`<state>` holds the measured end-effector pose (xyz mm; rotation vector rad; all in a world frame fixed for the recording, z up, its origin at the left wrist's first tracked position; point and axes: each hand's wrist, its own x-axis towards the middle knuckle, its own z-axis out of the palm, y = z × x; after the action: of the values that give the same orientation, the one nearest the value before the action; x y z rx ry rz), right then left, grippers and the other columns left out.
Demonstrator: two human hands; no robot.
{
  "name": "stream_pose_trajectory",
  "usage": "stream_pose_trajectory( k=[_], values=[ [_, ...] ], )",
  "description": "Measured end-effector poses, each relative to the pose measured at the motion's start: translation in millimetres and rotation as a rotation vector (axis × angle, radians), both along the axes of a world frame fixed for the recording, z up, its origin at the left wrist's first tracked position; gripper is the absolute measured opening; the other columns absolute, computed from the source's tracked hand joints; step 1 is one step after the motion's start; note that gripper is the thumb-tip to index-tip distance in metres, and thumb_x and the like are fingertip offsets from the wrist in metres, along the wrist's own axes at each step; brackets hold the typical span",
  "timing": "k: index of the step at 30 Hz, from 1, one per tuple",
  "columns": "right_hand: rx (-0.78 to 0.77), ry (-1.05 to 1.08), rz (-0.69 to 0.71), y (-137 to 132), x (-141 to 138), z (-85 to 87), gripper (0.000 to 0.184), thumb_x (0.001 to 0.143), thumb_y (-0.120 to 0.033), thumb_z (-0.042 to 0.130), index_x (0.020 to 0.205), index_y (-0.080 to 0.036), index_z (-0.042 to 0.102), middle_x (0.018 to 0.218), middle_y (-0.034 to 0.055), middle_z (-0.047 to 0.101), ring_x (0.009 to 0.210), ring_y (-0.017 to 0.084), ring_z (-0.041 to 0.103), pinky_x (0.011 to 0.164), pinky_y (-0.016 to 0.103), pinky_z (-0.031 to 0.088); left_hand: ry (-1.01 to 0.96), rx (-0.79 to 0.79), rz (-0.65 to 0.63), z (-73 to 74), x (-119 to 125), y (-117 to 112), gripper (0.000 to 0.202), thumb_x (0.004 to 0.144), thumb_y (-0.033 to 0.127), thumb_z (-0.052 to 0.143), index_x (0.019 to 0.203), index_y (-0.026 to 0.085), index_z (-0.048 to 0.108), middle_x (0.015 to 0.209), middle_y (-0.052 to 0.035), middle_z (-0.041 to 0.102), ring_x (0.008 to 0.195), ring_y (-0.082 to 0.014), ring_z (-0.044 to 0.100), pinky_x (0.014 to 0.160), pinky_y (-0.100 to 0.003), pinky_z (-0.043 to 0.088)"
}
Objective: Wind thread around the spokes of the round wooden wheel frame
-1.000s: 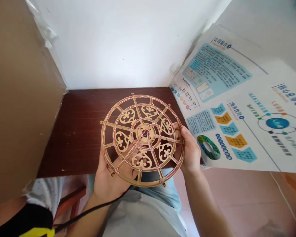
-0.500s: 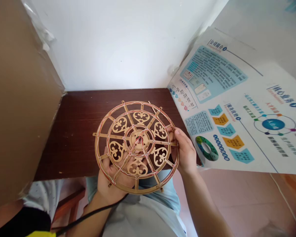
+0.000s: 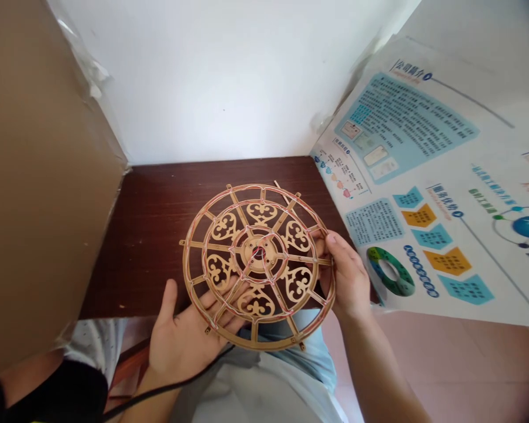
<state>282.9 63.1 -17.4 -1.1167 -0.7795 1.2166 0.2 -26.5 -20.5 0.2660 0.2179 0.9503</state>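
A round gold-coloured openwork frame (image 3: pixel 254 336) with scroll ornaments, spokes and small tabs round its rim is held tilted above my lap and the table's front edge. Thin red and white wires run along its rings and spokes and meet at the hub. My right hand (image 3: pixel 347 273) grips the right rim, thumb on top and the other fingers partly hidden behind. Under the lower left part lies my left hand (image 3: pixel 189 332), palm up, thumb spread and fingers stretched out behind the spokes. Whether those fingers touch the frame I cannot tell.
A dark brown table (image 3: pixel 145 205) stands against a white wall (image 3: pixel 224 76). Brown cardboard (image 3: pixel 39 176) rises at the left, a printed board (image 3: pixel 441 235) at the right. A thin pale stick (image 3: pixel 282 189) lies behind the frame. A black cable (image 3: pixel 158 390) crosses my left forearm.
My left hand has slid left and opened, its thumb now away from the frame. The right hand keeps its grip. The whole view has shifted slightly.
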Motion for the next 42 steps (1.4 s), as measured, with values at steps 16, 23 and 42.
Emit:
stream_pose_trajectory(
  k=[16,23,42],
  values=[
    [0.013,-0.121,0.19,-4,2,-4.4,0.035,0.102,-0.063,0.07,0.098,-0.028,0.073,0.068,-0.0033,0.06,0.053,0.016,0.052,0.051,0.029,0.046,0.597,-0.198,0.62,12.8,-10,49,0.039,0.106,0.043,0.065,0.131,0.018,0.08,0.135,-0.013,0.081,0.132,-0.0293,0.075,0.116,-0.041,0.061],
    [-0.026,-0.197,0.398,-4,5,-1.0,0.042,0.104,-0.065,0.069,0.122,-0.028,0.078,0.11,0.0062,0.079,0.096,0.026,0.073,0.094,0.042,0.06,0.806,-0.187,0.699,14.4,-24,65,0.029,0.099,0.03,0.076,0.125,0.02,0.082,0.118,-0.0091,0.085,0.095,-0.0182,0.083,0.075,-0.02,0.068],
    [0.045,-0.427,0.49,32,5,28.1,0.044,0.109,-0.064,0.062,0.098,-0.023,0.076,0.091,0.0024,0.076,0.08,0.017,0.067,0.077,0.031,0.055,0.897,-0.143,0.585,16.8,-24,62,0.053,0.066,0.049,0.106,0.107,0.024,0.082,0.101,-0.0016,0.083,0.067,-0.0106,0.074,0.058,-0.015,0.062]
  ],
)
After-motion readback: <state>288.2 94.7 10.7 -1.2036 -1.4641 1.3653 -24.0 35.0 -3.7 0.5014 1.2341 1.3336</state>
